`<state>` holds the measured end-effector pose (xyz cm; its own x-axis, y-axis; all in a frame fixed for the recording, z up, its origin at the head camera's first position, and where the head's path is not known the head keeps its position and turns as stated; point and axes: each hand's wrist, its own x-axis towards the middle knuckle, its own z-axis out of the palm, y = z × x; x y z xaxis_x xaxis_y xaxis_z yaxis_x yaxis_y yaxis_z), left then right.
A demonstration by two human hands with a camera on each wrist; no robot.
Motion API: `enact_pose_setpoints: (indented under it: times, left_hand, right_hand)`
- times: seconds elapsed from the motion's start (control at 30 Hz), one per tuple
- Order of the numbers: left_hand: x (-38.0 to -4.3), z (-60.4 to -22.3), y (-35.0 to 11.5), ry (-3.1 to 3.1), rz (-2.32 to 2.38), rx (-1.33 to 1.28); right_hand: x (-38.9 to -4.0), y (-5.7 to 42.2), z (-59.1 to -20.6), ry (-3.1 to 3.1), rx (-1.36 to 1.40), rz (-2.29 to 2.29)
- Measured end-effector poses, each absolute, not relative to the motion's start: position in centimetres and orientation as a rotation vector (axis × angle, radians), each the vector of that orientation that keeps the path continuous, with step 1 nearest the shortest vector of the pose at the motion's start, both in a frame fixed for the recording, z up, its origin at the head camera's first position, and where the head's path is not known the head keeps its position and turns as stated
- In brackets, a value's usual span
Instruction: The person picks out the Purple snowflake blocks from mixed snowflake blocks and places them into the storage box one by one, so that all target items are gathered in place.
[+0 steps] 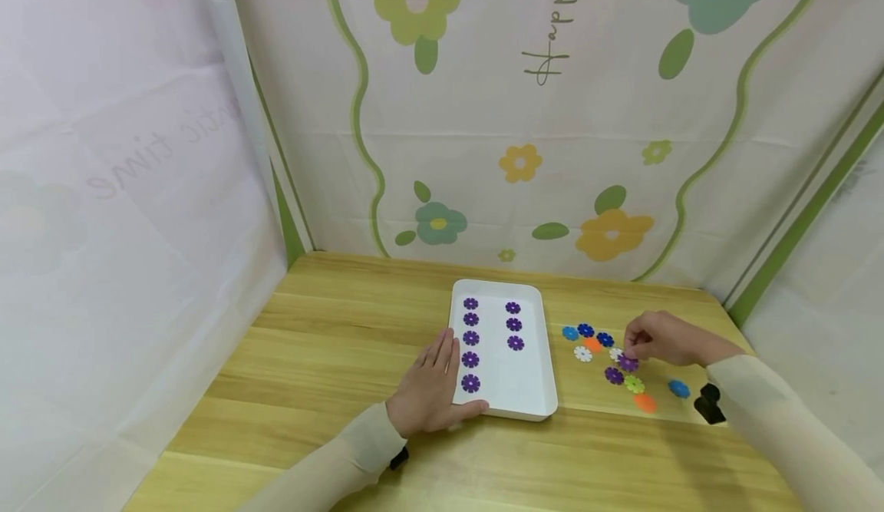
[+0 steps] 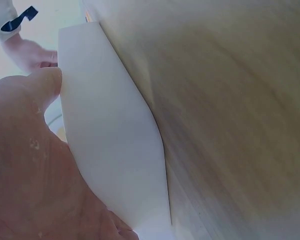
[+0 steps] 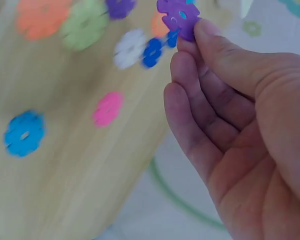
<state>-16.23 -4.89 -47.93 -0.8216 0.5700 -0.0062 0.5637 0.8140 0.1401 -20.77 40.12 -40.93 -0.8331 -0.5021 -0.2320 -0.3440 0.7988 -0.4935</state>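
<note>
A white rectangular tray [image 1: 507, 389] holds two columns of purple snowflake discs [image 1: 471, 338], a longer column on the left and three discs on the right. My left hand [image 1: 430, 391] rests against the tray's left side near its front corner. Its fingers lie extended along the rim, and the thumb touches the front edge. In the right wrist view, my right hand [image 3: 240, 115] pinches a purple snowflake disc [image 3: 182, 19] between thumb and finger, raised off the table. Beneath that hand, another purple disc [image 1: 614, 375] lies among the loose ones.
Right of the tray lie several loose discs: white [image 1: 583, 354], dark blue [image 1: 585, 330], lime green [image 1: 634, 384], orange [image 1: 645, 402] and light blue [image 1: 679, 388]. A pink disc [image 3: 108, 109] shows in the right wrist view. Printed curtains [image 1: 483, 113] border the wooden table [image 1: 331, 343].
</note>
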Motion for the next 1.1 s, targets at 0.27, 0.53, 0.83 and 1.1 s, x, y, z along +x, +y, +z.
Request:
enact_pose_setpoints:
  times: [0.27,0.53,0.83,1.1]
  left_hand:
    - [-16.1,-47.4,-5.0,2.933,0.216,0.919]
    - [-16.1,-47.4,-5.0,2.936,0.214,0.926]
    - [-16.2,-47.5,-4.8,2.93,0.18,0.893]
    - [-16.2,-47.5,-4.9,2.941,0.167,0.9]
  right_hand:
    - [-22.5,34.7,-39.3,2.577,-0.693,-0.637]
    - [-23.8,28.7,-39.1,2.578,-0.771,-0.536]
    - [-24.9,24.4,-40.2,2.563,-0.825,-0.497]
    - [-25.2,23.0,-42.4,2.572,-0.795,-0.476]
